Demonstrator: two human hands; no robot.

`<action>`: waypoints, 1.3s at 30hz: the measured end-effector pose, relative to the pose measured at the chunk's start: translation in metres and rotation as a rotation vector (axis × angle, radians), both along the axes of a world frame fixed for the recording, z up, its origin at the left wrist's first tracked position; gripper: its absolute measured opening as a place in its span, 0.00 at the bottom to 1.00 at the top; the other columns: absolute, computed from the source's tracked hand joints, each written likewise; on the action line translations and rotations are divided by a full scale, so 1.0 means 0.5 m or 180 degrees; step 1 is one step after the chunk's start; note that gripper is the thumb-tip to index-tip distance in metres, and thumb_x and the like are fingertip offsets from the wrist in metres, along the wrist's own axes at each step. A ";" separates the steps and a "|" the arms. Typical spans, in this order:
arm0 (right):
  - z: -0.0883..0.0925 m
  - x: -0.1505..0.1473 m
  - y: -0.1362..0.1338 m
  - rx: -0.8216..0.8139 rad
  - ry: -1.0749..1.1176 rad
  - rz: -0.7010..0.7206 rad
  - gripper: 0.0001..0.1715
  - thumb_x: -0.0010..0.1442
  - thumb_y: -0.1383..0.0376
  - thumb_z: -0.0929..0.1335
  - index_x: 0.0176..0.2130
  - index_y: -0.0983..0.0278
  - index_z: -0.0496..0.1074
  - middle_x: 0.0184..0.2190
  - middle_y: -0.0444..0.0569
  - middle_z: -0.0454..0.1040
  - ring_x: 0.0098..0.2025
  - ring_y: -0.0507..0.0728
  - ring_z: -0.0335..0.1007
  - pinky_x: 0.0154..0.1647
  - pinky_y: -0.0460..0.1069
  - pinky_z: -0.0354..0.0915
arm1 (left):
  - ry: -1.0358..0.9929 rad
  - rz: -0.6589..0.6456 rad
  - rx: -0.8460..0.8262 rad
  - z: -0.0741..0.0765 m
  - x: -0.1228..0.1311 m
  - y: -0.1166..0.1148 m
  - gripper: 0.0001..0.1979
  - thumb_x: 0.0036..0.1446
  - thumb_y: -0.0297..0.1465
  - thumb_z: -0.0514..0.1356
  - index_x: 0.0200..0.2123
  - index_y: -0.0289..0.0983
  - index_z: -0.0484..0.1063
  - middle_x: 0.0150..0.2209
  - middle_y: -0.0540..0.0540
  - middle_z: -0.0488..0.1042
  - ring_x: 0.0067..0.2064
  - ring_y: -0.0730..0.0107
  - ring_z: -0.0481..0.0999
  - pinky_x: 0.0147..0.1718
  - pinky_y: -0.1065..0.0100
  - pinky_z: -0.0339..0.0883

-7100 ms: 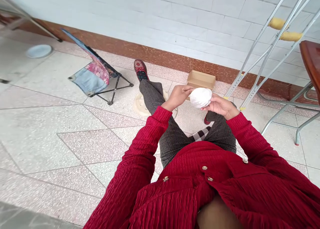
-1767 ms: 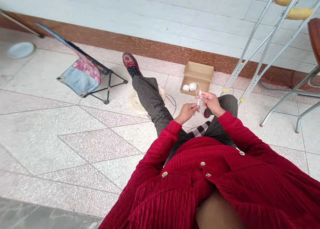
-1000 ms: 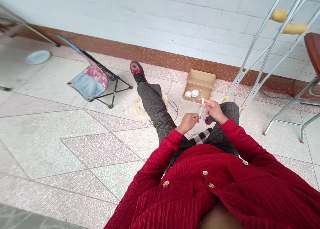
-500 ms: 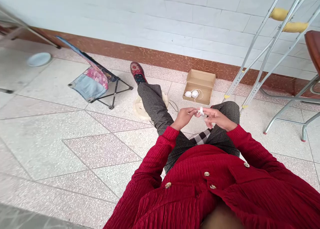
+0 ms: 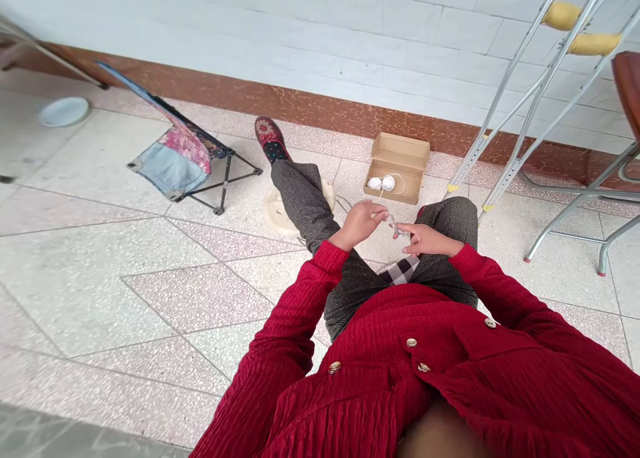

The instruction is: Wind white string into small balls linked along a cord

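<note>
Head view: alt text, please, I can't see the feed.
A person's right grip has a white strand at its fingers, the left grip close beside it. Beyond, an open cardboard box on the floor holds two white balls. A folding chair stands at picture left, crutches at picture right.

No legible text, label, brand, number or sign anywhere in view.
</note>
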State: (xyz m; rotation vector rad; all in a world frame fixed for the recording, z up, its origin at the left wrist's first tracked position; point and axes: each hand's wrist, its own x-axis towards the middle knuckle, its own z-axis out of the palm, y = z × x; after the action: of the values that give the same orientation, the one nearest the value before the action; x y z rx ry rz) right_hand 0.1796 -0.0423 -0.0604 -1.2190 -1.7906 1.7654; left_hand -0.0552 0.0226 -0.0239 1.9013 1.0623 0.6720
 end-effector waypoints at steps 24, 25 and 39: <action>0.023 0.006 0.024 0.0871 -0.0757 -0.0125 0.45 0.52 0.70 0.73 0.67 0.64 0.63 0.46 0.52 0.75 0.25 0.48 0.64 0.31 0.47 0.65 | 0.0277 -0.0467 0.0394 0.015 0.019 0.010 0.14 0.62 0.32 0.60 0.24 0.37 0.76 0.25 0.52 0.76 0.29 0.73 0.70 0.58 0.59 0.60; 0.033 0.004 0.020 0.0750 -0.0474 -0.0087 0.44 0.53 0.69 0.73 0.67 0.61 0.64 0.46 0.50 0.74 0.25 0.47 0.63 0.29 0.46 0.64 | 0.0239 -0.0370 0.0412 0.018 0.018 0.019 0.14 0.62 0.32 0.60 0.24 0.37 0.76 0.26 0.51 0.77 0.30 0.72 0.71 0.57 0.60 0.61; 0.097 0.025 0.074 0.0461 0.0619 -0.0908 0.51 0.54 0.63 0.75 0.71 0.52 0.55 0.61 0.51 0.68 0.34 0.49 0.69 0.40 0.49 0.71 | -0.0021 -0.0539 -0.0291 -0.042 0.037 -0.051 0.17 0.64 0.36 0.57 0.24 0.36 0.75 0.25 0.50 0.75 0.30 0.71 0.72 0.37 0.69 0.64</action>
State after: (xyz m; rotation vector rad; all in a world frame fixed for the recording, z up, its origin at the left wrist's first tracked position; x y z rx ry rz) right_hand 0.1923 -0.0052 -0.0118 -1.1375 -1.5213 1.5101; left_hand -0.0368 -0.0031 -0.0450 1.8834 0.9005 0.5244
